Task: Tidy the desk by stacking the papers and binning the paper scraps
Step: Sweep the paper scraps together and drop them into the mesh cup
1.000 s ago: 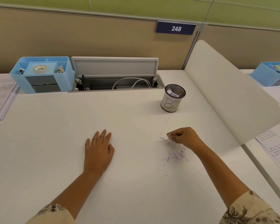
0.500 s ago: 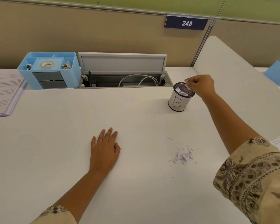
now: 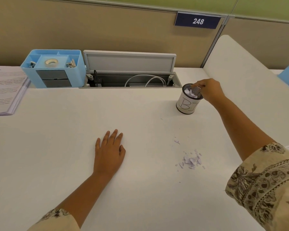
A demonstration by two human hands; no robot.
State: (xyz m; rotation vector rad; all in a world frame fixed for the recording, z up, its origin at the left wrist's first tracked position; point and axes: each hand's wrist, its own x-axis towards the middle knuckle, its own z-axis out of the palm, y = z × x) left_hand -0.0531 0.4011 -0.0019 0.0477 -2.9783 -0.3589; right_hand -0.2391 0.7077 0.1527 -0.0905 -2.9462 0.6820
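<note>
White desk spans view. Paper stack at far left edge, beside blue organiser. Left hand flat on desk, fingers straight. Right hand over mesh bin, fingers curled down at rim; whether pinching anything, cannot tell. Scraps inside bin. Loose paper scraps on desk, between the two arms.

1 head view, wide-angle, looking forward and down, desk apparently close
</note>
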